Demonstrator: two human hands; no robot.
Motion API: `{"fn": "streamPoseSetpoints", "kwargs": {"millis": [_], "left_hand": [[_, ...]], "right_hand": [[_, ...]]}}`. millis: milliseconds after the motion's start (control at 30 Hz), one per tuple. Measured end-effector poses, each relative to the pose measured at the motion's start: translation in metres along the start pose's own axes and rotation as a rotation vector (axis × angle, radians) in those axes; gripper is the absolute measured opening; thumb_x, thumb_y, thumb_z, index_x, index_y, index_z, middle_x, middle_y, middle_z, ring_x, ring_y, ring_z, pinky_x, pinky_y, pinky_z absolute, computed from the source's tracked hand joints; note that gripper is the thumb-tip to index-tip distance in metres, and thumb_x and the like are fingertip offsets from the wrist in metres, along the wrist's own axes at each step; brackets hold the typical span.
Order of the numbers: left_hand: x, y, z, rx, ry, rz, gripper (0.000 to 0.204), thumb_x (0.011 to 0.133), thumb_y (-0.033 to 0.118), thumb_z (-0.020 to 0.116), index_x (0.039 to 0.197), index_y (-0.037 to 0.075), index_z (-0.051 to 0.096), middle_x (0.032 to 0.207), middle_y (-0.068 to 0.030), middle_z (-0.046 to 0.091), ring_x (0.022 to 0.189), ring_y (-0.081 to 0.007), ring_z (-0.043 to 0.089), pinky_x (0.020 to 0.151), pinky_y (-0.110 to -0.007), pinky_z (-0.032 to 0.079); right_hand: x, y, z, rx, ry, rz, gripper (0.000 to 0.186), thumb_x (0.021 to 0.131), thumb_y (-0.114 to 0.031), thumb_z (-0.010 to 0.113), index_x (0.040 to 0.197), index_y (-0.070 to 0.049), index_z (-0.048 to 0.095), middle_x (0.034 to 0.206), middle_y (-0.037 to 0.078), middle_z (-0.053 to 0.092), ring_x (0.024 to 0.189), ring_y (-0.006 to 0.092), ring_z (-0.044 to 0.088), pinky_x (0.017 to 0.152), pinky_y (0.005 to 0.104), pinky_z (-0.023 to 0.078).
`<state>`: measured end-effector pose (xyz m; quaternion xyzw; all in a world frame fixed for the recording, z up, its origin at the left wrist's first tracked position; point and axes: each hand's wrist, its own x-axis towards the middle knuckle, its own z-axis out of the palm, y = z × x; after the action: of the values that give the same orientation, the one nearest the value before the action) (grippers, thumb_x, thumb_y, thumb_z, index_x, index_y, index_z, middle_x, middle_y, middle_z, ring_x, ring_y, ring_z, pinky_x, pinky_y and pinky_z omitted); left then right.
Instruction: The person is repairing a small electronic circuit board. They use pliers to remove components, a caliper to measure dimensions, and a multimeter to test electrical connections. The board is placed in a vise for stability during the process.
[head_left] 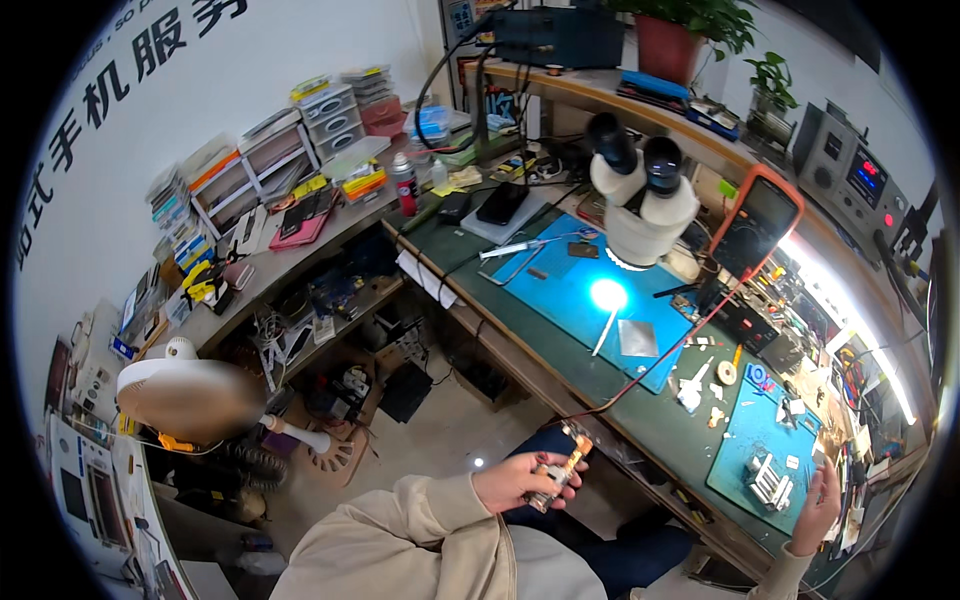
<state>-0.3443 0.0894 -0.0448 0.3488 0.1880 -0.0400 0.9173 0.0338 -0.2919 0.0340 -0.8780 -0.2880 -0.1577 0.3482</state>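
Note:
My left hand grips a small metal electronic assembly with a gold-orange flex strip, held out over my lap below the bench's front edge. A thin red lead runs from near it toward an orange-cased multimeter. My right hand is at the bench's right end with fingers extended and apart, beside a blue mat bearing a small white-silver fixture; nothing shows in its grasp.
A stereo microscope with its light on stands over a larger blue mat. A power supply and plants sit on the shelf. Storage drawers line the left counter. A white round fan-like appliance stands at lower left.

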Motion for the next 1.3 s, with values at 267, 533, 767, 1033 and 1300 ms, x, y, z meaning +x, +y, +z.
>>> {"fn": "streamPoseSetpoints", "kwargs": {"millis": [267,533,767,1033,1300], "left_hand": [[-0.043,0.073,-0.078,0.018,0.040,0.300,0.057,0.097,0.001,0.062,0.151,-0.001,0.045,0.125,-0.0069,0.062,0.111,-0.0170,0.064,0.096,-0.034,0.057],[-0.076,0.092,-0.167,-0.130,0.143,0.210,0.054,0.100,0.005,0.064,0.150,0.000,0.046,0.127,-0.0098,0.060,0.112,-0.0183,0.063,0.095,-0.033,0.055],[-0.101,0.112,-0.252,-0.184,0.204,0.235,0.056,0.099,0.002,0.065,0.150,-0.001,0.043,0.130,-0.0112,0.061,0.116,-0.0237,0.064,0.097,-0.041,0.054],[-0.082,0.128,-0.284,-0.244,0.085,0.300,0.057,0.098,0.006,0.070,0.150,0.007,0.046,0.130,-0.0038,0.061,0.118,-0.0190,0.061,0.096,-0.037,0.052],[-0.083,0.158,-0.258,-0.081,0.157,0.180,0.055,0.098,0.006,0.066,0.147,-0.006,0.044,0.125,-0.0143,0.063,0.107,-0.0245,0.067,0.095,-0.040,0.056]], "right_hand": [[-0.012,-0.338,0.134,0.326,-0.584,-0.564,0.042,0.088,-0.010,0.073,0.128,0.001,0.065,0.114,0.020,0.071,0.104,0.0387,0.068,0.091,0.0423,0.054],[0.181,-0.461,0.486,0.170,-0.190,-0.523,0.020,0.092,-0.016,0.066,0.106,-0.004,0.075,0.102,0.021,0.073,0.100,0.0404,0.069,0.089,0.0497,0.056],[0.351,-0.451,0.617,-0.245,-0.179,-0.255,0.047,0.091,-0.038,0.073,0.120,-0.001,0.069,0.119,0.024,0.070,0.115,0.0419,0.065,0.094,0.0508,0.055],[0.397,-0.441,0.649,-0.407,-0.185,-0.144,0.037,0.082,-0.032,0.083,0.105,-0.004,0.077,0.113,0.018,0.074,0.108,0.0422,0.069,0.084,0.0538,0.058],[0.347,-0.471,0.591,-0.613,-0.024,-0.318,0.048,0.073,-0.025,0.083,0.109,0.003,0.068,0.086,0.019,0.075,0.082,0.0350,0.075,0.068,0.0412,0.061]]}}
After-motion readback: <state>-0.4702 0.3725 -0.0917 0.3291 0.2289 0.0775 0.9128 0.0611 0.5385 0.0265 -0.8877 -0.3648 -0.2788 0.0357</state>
